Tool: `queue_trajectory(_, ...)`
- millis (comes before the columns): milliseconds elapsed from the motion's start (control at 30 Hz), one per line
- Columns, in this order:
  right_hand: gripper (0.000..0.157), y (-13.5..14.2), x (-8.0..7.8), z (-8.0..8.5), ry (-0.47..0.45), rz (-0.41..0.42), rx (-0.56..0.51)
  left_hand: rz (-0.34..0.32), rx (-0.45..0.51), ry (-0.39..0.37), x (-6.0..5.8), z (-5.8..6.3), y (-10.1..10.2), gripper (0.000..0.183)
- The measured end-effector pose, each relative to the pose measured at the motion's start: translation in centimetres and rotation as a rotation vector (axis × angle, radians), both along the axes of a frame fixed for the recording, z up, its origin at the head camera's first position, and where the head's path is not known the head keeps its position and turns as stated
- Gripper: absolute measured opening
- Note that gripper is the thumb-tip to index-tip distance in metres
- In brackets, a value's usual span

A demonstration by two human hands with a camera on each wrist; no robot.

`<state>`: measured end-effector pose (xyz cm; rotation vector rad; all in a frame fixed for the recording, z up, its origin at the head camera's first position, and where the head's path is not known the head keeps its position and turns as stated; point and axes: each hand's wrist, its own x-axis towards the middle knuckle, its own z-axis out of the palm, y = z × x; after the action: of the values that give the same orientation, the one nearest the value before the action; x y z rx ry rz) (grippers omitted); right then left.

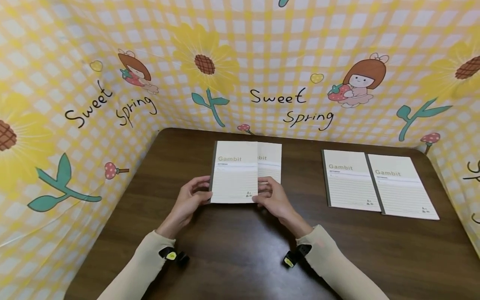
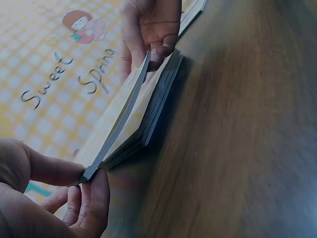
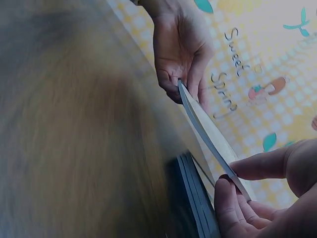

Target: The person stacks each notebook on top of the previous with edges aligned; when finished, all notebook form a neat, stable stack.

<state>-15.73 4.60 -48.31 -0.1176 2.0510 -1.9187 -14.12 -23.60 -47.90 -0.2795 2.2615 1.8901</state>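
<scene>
Thumb and fingers of the left hand pinch the spine edge of the held notebook near its 8 o'clock corner, closed to no more than its thickness. The right hand pinches the same notebook at its 4 o'clock corner, thumb over the front cover and fingers behind. From the left hand we find the middle of the notebook at 2 o'clock, from the right hand at 10 o'clock. In the wrist views we see its near edge bowed and lifted apart from the notebook stack beneath; we cannot tell whether its far edge touches that stack. In the head view the stack shows past it at 3 o'clock. Farther off at 3 o'clock, we see the inner notebook and the outer notebook lying side by side on the dark wooden table, their dark spines toward 9 o'clock. At 12 o'clock we have a checked cloth rising behind the table, printed with sunflowers and the words "Sweet Spring"
</scene>
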Motion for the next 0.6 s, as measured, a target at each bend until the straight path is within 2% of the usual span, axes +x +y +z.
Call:
queue_trajectory(167,0.058,1.9,-0.5,0.0,0.021,-0.034,0.053,-0.013,0.018,0.024,-1.6,-0.3,2.2,0.053)
queue_trajectory(333,0.058,3.8,-1.2,-0.3,0.063,-0.054,0.158,-0.038,0.026,0.024,-3.1,-0.9,4.1,0.054)
queue_trajectory(467,0.057,4.9,-1.8,-0.6,0.074,-0.083,0.215,-0.085,-0.013,0.037,-4.2,-1.3,5.1,0.054)
queue_trajectory(600,0.056,5.6,-2.2,-0.9,0.061,-0.108,0.228,-0.125,-0.058,0.049,-5.0,-1.5,5.7,0.052)
